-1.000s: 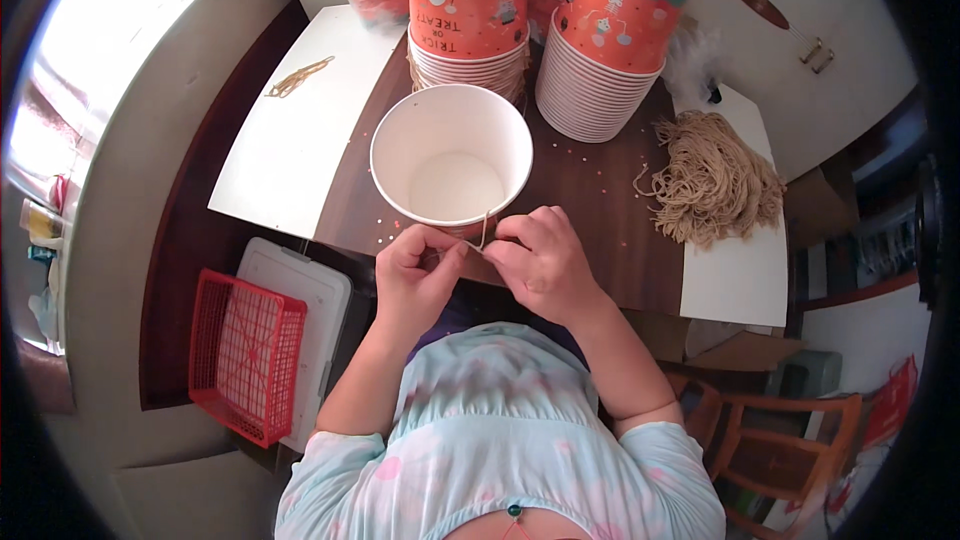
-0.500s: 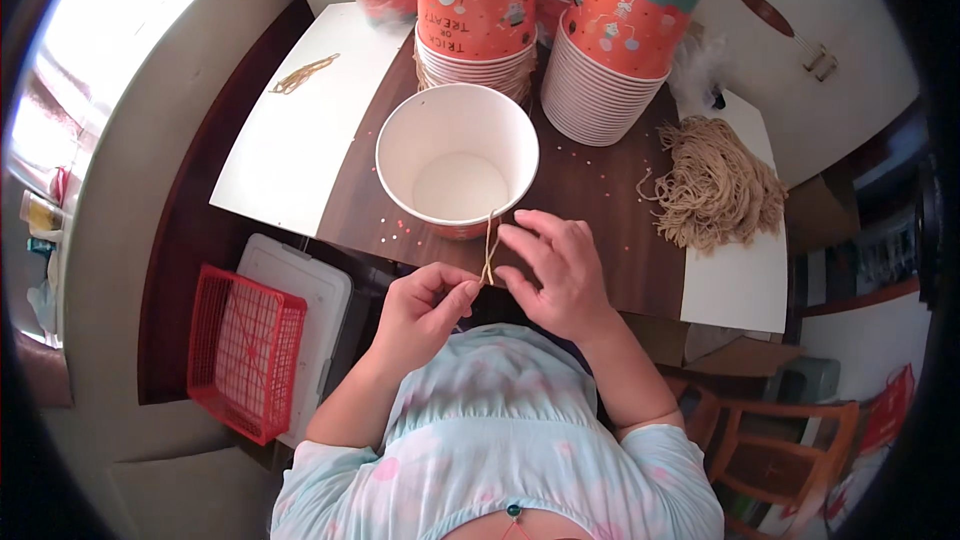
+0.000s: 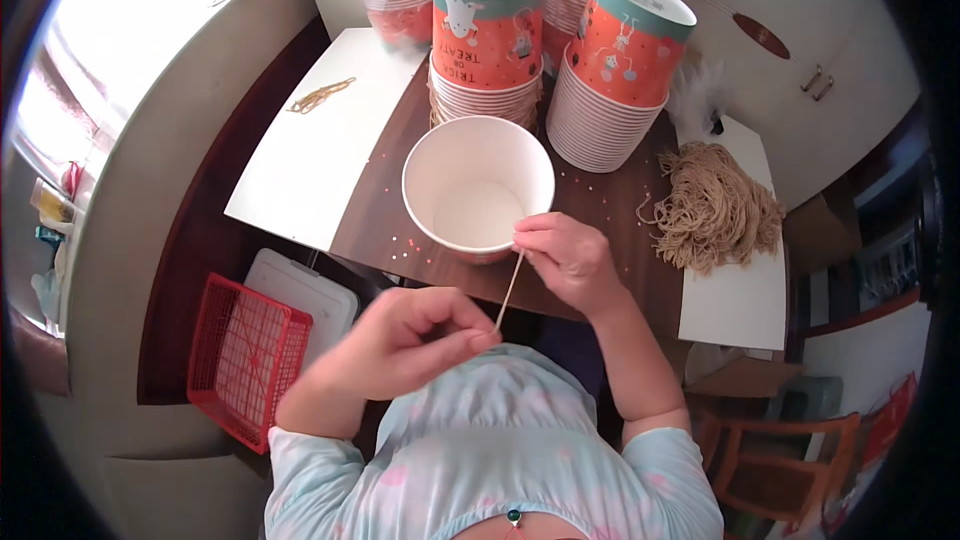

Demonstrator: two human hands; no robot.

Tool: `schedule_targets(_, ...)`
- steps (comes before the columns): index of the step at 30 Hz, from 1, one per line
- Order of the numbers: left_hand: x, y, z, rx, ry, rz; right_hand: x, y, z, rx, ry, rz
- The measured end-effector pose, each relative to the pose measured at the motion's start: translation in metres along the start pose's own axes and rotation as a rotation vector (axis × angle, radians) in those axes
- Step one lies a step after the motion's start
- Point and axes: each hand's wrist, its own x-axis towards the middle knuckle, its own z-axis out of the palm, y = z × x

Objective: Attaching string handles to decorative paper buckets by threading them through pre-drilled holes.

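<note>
A tan cord (image 3: 510, 290) is pinched taut by the left hand (image 3: 415, 342) and right hand (image 3: 568, 256) beside a white-lined bucket (image 3: 440, 180).

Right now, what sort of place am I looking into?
Probably a room in a home, used for handwork: stacks of patterned buckets and a heap of tan cord share the table, with a wooden chair off to the right.
</note>
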Motion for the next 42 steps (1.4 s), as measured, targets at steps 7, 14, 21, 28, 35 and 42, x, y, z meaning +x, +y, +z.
schedule_targets(7, 0.001, 0.012, -0.127, 0.604, 0.268, -0.238, -0.001, 0.008, -0.084, 0.189, -0.278, 0.229)
schedule_targets(14, 0.057, 0.028, -0.068, 0.399, 0.147, -0.040, 0.041, -0.024, -0.119, -0.338, -0.554, 0.212)
schedule_targets(21, 0.119, 0.026, -0.025, 0.117, -0.012, -0.070, 0.078, -0.042, -0.047, 0.797, -0.349, 0.730)
schedule_targets(28, 0.103, -0.005, -0.040, -0.103, -0.127, -0.304, 0.059, -0.025, -0.072, 0.332, -0.309, 0.714)
schedule_targets(35, 0.095, -0.001, -0.037, 0.022, -0.106, -0.284, 0.052, -0.018, -0.068, -0.275, -0.516, 0.199)
schedule_targets(42, 0.109, 0.013, -0.042, 0.106, -0.031, -0.179, 0.074, -0.035, -0.040, 0.680, -0.345, 0.705)
